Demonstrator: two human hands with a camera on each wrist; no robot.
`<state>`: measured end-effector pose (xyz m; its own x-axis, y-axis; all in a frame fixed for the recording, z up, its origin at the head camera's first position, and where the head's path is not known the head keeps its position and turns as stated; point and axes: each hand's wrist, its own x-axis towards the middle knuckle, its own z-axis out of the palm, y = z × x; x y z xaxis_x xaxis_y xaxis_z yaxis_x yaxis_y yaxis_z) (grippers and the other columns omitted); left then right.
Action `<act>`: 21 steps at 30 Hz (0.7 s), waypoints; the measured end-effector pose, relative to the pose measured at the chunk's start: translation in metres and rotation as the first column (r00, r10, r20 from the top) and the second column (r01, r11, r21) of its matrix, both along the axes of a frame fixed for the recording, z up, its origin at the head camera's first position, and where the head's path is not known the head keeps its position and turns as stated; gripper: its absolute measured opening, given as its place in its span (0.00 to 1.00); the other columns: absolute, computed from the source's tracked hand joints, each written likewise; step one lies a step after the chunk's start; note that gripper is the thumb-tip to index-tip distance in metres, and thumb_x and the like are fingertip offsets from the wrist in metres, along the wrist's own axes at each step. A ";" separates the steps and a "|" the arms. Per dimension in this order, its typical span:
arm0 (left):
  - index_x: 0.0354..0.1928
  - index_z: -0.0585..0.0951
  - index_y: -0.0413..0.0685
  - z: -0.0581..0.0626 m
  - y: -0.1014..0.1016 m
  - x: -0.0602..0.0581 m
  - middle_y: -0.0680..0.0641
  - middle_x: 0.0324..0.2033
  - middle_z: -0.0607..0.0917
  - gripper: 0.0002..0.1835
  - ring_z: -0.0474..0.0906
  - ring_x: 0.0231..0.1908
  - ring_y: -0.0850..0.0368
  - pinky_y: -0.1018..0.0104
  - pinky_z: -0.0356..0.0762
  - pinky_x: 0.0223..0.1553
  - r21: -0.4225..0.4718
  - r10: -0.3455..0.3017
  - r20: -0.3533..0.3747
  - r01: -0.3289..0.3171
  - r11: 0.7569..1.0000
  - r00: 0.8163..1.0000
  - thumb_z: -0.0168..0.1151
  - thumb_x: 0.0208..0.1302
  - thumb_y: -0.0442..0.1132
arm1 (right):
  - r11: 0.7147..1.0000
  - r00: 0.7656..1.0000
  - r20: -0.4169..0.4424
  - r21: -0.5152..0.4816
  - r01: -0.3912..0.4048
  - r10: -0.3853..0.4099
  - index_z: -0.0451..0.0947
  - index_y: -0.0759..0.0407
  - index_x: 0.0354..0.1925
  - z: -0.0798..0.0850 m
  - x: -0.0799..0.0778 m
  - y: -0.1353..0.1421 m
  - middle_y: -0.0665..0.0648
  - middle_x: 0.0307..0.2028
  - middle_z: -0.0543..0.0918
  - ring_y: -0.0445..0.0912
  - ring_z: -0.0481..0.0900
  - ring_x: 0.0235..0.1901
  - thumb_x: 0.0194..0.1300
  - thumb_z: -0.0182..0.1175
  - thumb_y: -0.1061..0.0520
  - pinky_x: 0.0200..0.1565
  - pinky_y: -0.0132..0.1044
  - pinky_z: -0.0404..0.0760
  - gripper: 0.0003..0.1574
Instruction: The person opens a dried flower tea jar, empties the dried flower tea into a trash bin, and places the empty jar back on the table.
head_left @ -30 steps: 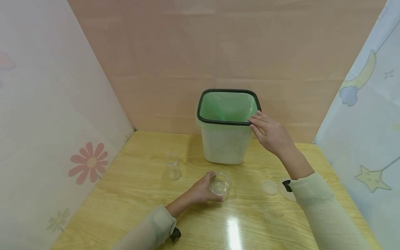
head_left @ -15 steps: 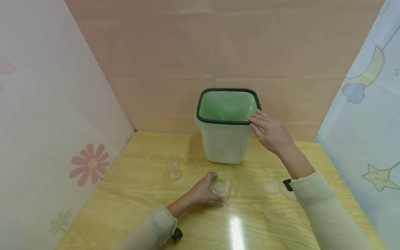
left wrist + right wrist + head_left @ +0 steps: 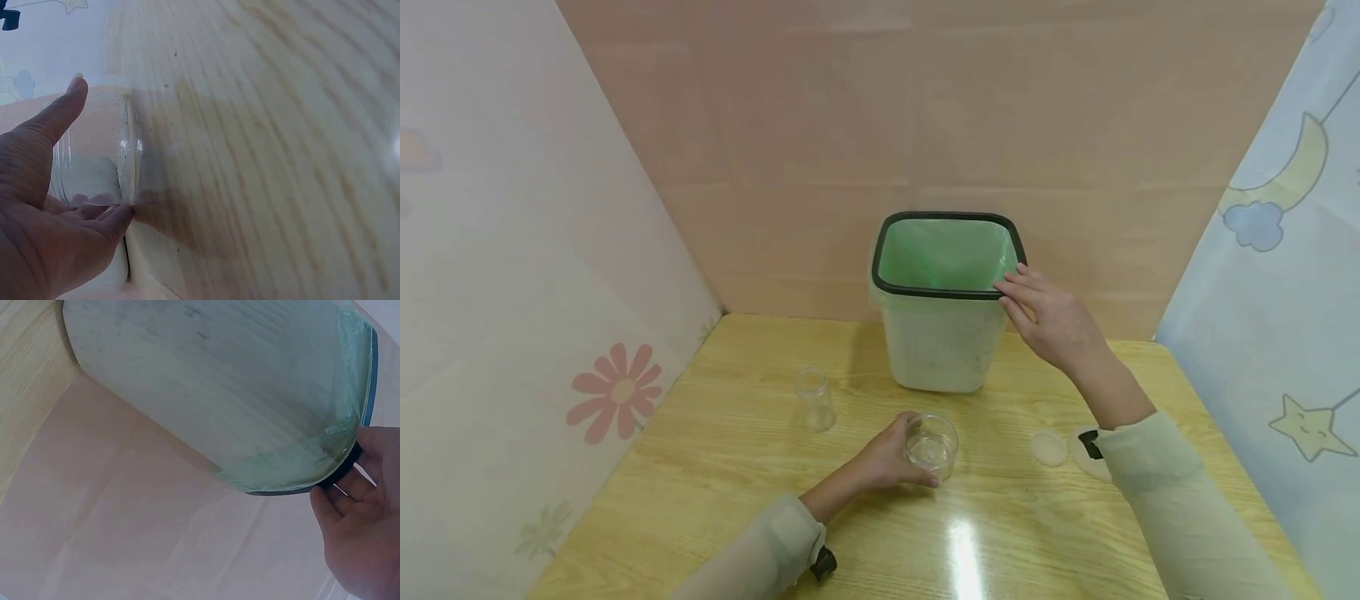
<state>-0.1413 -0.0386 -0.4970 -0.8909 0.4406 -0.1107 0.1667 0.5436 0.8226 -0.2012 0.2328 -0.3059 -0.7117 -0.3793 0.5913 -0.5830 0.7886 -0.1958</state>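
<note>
A clear round jar point(image 3: 931, 448) stands upright on the wooden table, without a lid; in the left wrist view the clear jar point(image 3: 94, 150) shows its side wall. My left hand point(image 3: 891, 458) holds it from the left, thumb on the near side and fingers curled round the far side. Behind it stands a pale trash bin point(image 3: 936, 346) with a black rim and a green liner bag point(image 3: 925, 250) inside. With thumb and fingers, my right hand point(image 3: 1051, 325) grips the bin's front right rim corner; the right wrist view shows the fingers point(image 3: 325, 509) at the black rim.
A tall clear cup point(image 3: 816, 400) stands left of the jar. To the right lie a small translucent disc point(image 3: 1048, 448) and a larger pale disc point(image 3: 1090, 458), partly hidden by the right sleeve. Printed cloth walls point(image 3: 625, 167) close in the sides and back.
The view has shifted slightly. Both hands, the jar and the trash bin stay practically where they were.
</note>
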 end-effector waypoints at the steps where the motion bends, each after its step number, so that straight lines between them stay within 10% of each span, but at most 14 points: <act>1: 0.75 0.58 0.44 0.000 0.000 0.000 0.40 0.72 0.68 0.61 0.64 0.71 0.40 0.43 0.65 0.69 0.001 -0.001 0.002 0.001 1.000 1.000 0.85 0.44 0.51 | 1.000 1.000 -0.003 0.003 0.000 0.000 0.82 0.65 0.58 0.000 0.000 0.000 0.69 0.58 0.81 0.62 0.72 0.66 0.70 0.63 0.62 0.63 0.60 0.73 0.19; 21: 0.76 0.56 0.41 0.003 -0.001 0.001 0.39 0.69 0.69 0.61 0.68 0.67 0.41 0.44 0.69 0.66 0.017 -0.016 0.008 0.016 1.000 1.000 0.84 0.45 0.53 | 1.000 0.998 -0.060 0.024 -0.001 0.002 0.79 0.66 0.61 -0.004 -0.004 0.003 0.68 0.61 0.79 0.61 0.71 0.68 0.69 0.64 0.63 0.63 0.58 0.73 0.23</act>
